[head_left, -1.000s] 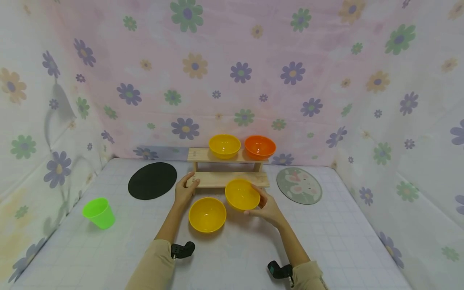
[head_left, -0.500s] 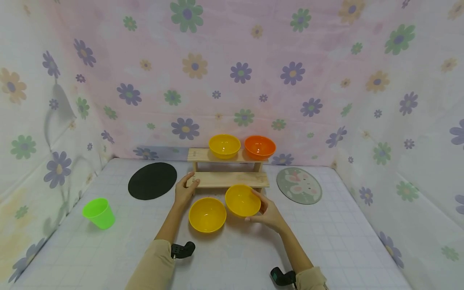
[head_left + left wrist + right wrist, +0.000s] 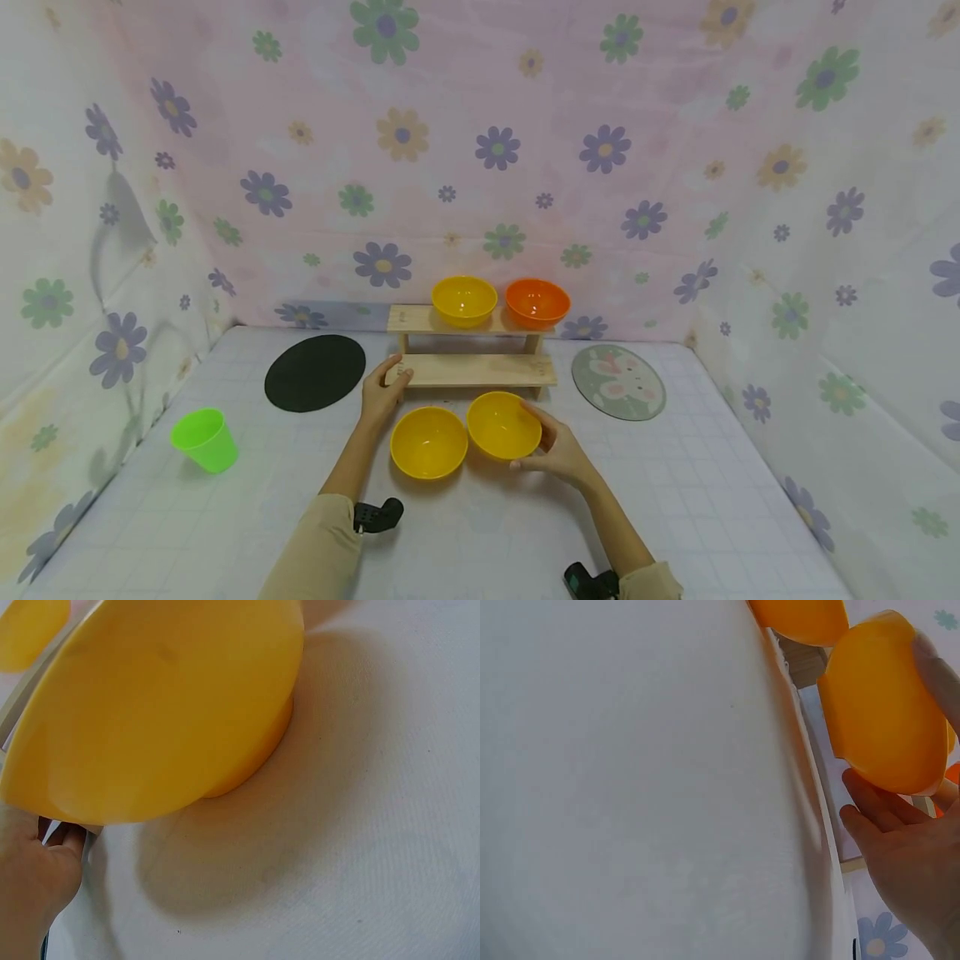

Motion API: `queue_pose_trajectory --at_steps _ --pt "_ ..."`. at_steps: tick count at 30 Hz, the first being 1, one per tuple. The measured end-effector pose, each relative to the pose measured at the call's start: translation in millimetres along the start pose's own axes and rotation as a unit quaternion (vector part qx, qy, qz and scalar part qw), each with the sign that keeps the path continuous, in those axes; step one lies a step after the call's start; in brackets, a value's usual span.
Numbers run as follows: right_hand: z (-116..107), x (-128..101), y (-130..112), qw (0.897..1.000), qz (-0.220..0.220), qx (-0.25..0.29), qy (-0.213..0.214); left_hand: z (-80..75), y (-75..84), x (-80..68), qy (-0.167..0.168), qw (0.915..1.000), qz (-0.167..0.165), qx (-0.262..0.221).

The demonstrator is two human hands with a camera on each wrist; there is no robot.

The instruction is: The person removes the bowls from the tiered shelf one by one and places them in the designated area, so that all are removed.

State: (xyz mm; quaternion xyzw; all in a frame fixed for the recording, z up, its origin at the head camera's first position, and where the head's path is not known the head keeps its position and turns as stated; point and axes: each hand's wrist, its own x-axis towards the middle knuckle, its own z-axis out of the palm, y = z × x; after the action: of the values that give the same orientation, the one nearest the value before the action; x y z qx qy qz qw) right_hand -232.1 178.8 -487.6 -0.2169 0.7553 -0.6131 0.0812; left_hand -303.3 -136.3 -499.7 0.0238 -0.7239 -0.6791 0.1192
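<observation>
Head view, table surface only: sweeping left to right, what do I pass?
Green cup → black oval mat → yellow bowl standing on the table → yellow bowl gripped by the right hand → round floral mat.

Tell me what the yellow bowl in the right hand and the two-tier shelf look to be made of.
The yellow bowl held by the right hand: probably plastic, smooth and semi-glossy, with a thin, uniformly coloured wall and soft highlights. The shelf, whose lower board the left hand rests on: looks like unfinished light wood, matte, pale tan with faint grain; solid or plywood, cannot tell.
</observation>
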Motion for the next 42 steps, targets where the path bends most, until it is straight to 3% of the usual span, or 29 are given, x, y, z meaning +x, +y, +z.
queue_pose_trajectory --at_steps 14,23,42 --pt "-3 -7 7 1.0 -0.004 -0.015 -0.021 1.2 -0.1 -0.5 0.008 1.0 0.001 0.0" --pt "-3 -8 11 0.998 0.003 -0.054 -0.023 0.4 -0.7 -0.1 0.007 1.0 0.006 0.003" --pt "-6 -11 12 0.998 -0.019 -0.026 -0.056 0.1 -2.7 0.4 0.002 0.9999 0.012 -0.004"
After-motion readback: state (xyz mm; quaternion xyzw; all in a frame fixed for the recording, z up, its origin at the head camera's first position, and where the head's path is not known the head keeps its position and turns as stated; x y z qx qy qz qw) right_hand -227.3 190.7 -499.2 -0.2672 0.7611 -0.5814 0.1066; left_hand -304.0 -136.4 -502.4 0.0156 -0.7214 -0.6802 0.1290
